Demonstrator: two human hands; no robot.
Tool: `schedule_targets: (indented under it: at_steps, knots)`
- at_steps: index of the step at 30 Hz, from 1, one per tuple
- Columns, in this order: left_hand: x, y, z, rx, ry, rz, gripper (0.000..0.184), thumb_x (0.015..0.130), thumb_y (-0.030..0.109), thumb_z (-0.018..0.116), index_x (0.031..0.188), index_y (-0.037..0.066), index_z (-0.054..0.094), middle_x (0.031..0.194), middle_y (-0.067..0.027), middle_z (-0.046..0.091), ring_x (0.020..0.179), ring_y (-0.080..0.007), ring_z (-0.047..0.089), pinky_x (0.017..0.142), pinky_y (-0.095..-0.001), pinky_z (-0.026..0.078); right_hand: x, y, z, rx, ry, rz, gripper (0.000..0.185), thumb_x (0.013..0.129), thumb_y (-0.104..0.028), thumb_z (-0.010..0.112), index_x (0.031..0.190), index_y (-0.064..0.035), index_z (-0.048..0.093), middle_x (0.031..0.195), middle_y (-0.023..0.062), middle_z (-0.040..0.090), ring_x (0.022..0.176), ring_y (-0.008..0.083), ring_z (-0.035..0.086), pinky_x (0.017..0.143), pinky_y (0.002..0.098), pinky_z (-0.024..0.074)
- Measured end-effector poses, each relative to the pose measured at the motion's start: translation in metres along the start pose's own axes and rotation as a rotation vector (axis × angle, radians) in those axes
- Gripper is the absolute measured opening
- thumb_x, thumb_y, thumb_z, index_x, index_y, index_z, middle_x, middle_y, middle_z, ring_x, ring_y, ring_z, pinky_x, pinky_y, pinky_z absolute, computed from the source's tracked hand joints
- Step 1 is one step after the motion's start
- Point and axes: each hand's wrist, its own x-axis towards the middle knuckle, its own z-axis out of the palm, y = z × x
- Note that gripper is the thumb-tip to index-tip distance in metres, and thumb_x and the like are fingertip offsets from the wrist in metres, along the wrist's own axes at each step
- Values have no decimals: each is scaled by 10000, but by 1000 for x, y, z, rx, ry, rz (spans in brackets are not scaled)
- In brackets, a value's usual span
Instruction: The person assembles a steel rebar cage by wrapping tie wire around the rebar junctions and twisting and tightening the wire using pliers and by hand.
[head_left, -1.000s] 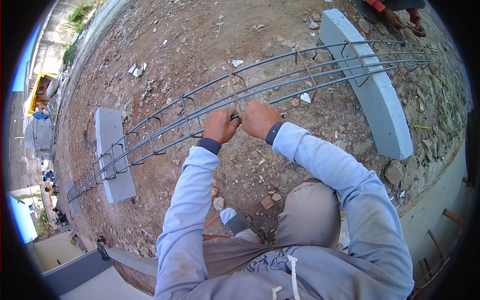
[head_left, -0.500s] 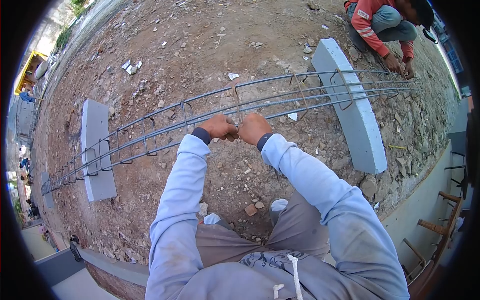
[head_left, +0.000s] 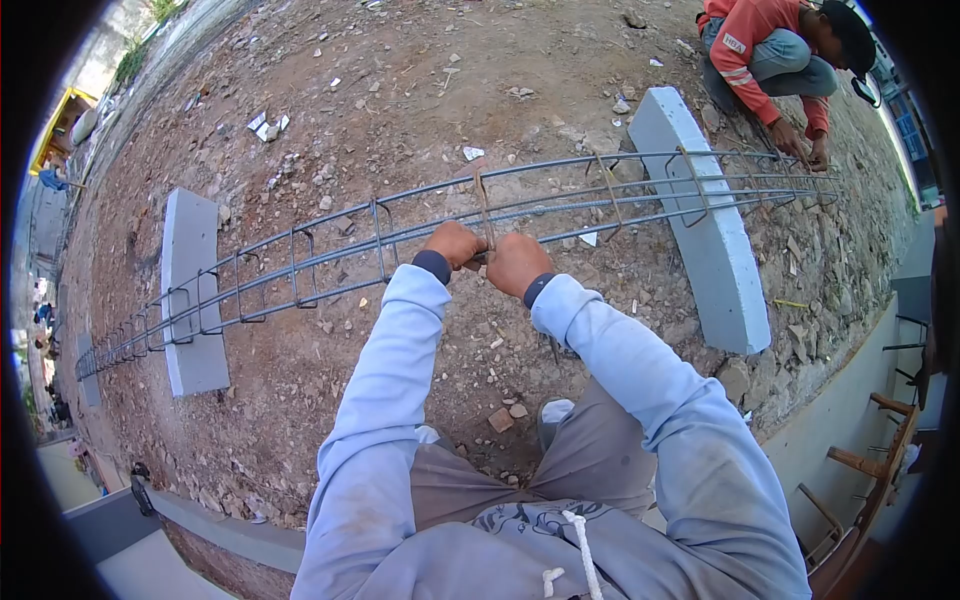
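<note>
A long cage of steel reinforcing bars (head_left: pixel 350 289) with square stirrups runs across the view in front of me. My left hand (head_left: pixel 456 245) is closed at its near bar, knuckles up. Right beside it, my right hand (head_left: pixel 519 264) is also closed, the fingertips of both nearly meeting. Between them comes down a rusty stirrup (head_left: pixel 484 205), its lower corner at my fingers. My fingers cover whatever they pinch there, so I cannot tell if it is wire, the stirrup or the bar.
The cage rests on a concrete block (head_left: pixel 700 240) at right and another block (head_left: pixel 192 350) at left. A co-worker in a red top (head_left: pixel 745 60) crouches at the cage's far right end, hands on it. Stony soil (head_left: pixel 400 120) lies around, with a brick piece (head_left: pixel 501 420) near my feet.
My hands have shifted slightly right along the near bar, the left one rising a little, and they stay closed together beside the stirrup. The co-worker still crouches at the right end.
</note>
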Motion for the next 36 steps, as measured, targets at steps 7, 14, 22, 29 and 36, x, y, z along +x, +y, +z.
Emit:
schedule_targets:
  at_steps: [7, 14, 22, 29, 36]
  knots:
    - [28, -29, 22, 257, 351, -130, 188, 698, 188, 649, 788, 44, 728, 699, -125, 680, 632, -218, 665, 592, -330, 509, 1, 5, 3, -29, 31, -33, 220, 742, -166, 593, 763, 39, 672, 790, 280, 636, 791, 410, 641, 744, 462, 518]
    - [-3, -4, 33, 331, 596, -123, 220, 694, 236, 645, 855, 121, 741, 823, -153, 688, 808, -300, 667, 743, -381, 513, 1, 6, 3, 9, 9, -25, 220, 749, -172, 598, 758, 35, 672, 811, 273, 642, 815, 396, 645, 756, 453, 518]
    - [-24, 2, 47, 200, 837, -4, 201, 758, 270, 669, 839, 93, 722, 771, -125, 686, 732, -293, 655, 660, -390, 496, 1, 9, 5, 23, 28, -59, 245, 759, -212, 605, 750, 23, 675, 789, 269, 641, 791, 396, 647, 742, 456, 520]
    - [-15, -3, 47, 113, 831, 5, 185, 781, 217, 651, 807, 43, 707, 741, -117, 687, 680, -227, 653, 634, -353, 492, -2, 6, 5, 62, -47, 12, 245, 772, -217, 588, 842, 0, 674, 893, 255, 650, 876, 387, 642, 785, 457, 515]
    - [-22, -9, 54, -77, 772, 144, 167, 818, 237, 628, 848, 84, 688, 744, -84, 681, 706, -272, 613, 1042, -434, 262, -4, 8, 10, 46, -20, -26, 233, 776, -206, 578, 830, -1, 672, 865, 252, 651, 858, 390, 643, 772, 457, 516]
